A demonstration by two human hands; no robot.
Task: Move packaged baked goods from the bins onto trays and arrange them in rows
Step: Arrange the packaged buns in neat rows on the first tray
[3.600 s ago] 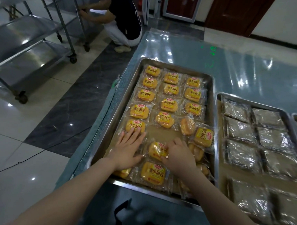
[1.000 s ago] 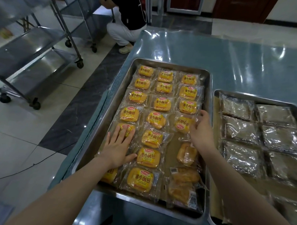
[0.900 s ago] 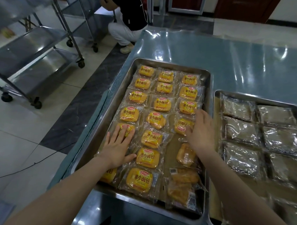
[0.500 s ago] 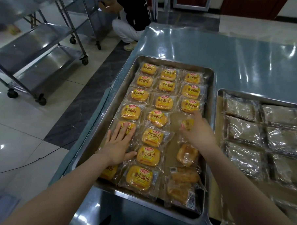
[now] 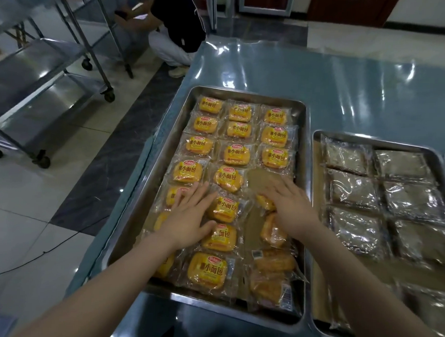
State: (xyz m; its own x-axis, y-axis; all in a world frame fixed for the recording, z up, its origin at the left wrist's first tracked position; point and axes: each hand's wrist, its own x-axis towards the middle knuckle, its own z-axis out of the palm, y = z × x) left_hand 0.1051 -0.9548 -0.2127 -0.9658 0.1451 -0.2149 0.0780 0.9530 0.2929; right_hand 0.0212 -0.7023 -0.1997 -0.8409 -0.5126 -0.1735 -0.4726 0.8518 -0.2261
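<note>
A steel tray (image 5: 166, 140) holds three columns of yellow packaged buns (image 5: 236, 155) on brown paper. My left hand (image 5: 186, 217) rests flat with spread fingers on the packets of the left column, near the tray's front. My right hand (image 5: 288, 204) lies with fingers stretched over one bun packet (image 5: 264, 202) in the right column. Just above it is a bare patch of paper (image 5: 260, 179). Below my right hand, several packets (image 5: 272, 277) lie crooked and face down.
A second steel tray (image 5: 370, 141) to the right holds brownish clear-wrapped packets (image 5: 353, 192). Both trays sit on a glossy blue table (image 5: 347, 84). A person (image 5: 179, 26) crouches at the far left by wheeled steel racks (image 5: 41, 79). A cable runs across the floor.
My right hand has drawn one packet from the fourth row toward me, leaving a bare gap of paper there. My left hand stays pressed on the left column.
</note>
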